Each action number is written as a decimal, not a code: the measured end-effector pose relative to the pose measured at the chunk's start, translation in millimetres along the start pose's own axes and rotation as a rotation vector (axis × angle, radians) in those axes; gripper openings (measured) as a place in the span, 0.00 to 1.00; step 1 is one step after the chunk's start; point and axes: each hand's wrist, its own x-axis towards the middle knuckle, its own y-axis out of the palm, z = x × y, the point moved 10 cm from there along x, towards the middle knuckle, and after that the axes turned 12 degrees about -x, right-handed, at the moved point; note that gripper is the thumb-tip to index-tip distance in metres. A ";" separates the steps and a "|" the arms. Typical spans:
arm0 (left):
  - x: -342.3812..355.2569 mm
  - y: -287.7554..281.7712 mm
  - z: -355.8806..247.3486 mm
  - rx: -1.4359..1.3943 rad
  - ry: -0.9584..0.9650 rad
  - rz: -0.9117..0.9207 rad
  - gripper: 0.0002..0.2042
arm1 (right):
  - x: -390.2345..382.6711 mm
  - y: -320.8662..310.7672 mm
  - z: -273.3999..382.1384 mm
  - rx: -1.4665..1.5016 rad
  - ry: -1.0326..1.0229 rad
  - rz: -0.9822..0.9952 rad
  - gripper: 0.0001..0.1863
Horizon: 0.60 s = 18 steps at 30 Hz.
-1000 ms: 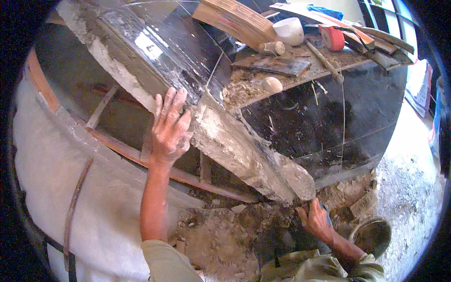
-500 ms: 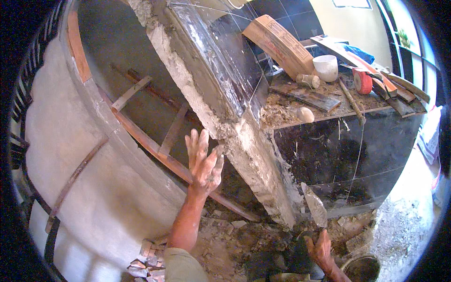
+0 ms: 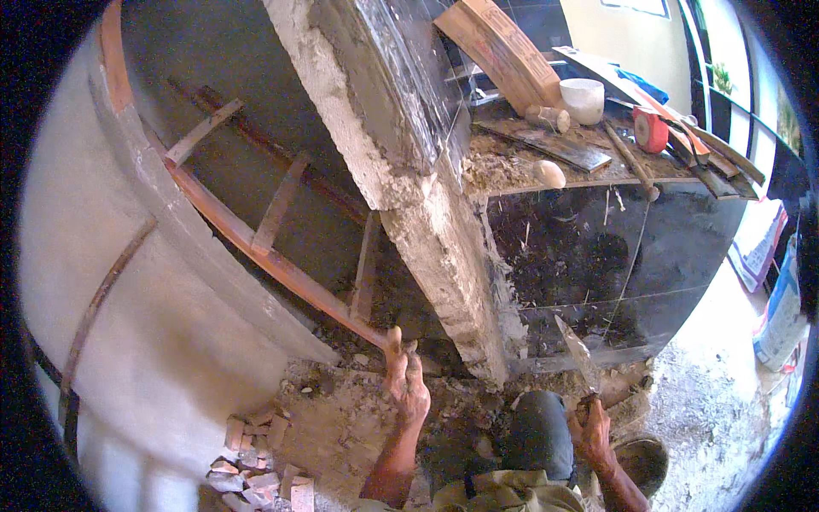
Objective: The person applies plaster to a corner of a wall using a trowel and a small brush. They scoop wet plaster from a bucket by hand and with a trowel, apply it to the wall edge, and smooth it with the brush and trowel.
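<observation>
My right hand is closed round the handle of a trowel, its pointed blade tilted up and left in front of the black tiled side of the counter. My left hand is raised, with fingers pointing up and apart and dark smears at the tips. It holds nothing I can make out and appears near the lower end of a wooden ladder. Between and beyond my hands runs the rough, mortar-covered edge of a wall, slanting from upper left to lower middle.
On the counter sit a cardboard box, a white bowl, a hammer, a red tape roll and boards. Broken bricks lie at lower left. A bucket stands beside my right hand, and bags at far right.
My left hand has dropped from the wall's rough edge, its fingers less spread. My right hand keeps the trowel. The view has shifted, showing more floor and my knee.
</observation>
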 end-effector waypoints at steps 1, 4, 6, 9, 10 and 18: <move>-11.7 0.9 8.5 -0.018 -0.106 -0.009 0.17 | -1.3 5.0 -4.8 0.044 0.012 0.030 0.21; -34.4 -0.4 19.3 0.188 -0.237 0.034 0.22 | 0.3 -2.8 2.0 0.046 -0.036 -0.002 0.19; -51.8 -22.4 36.7 0.005 -0.220 -0.057 0.18 | 13.4 -16.0 22.8 0.069 0.001 0.068 0.17; -58.6 -35.5 35.5 0.047 -0.216 -0.083 0.18 | 38.9 -26.3 41.7 0.158 0.121 0.186 0.15; -58.0 -41.5 31.7 0.096 -0.212 -0.093 0.18 | 45.3 -24.3 42.9 0.236 0.190 0.237 0.15; -77.0 -69.5 48.2 0.230 -0.157 -0.040 0.23 | 121.3 -50.2 131.0 0.501 0.127 0.200 0.14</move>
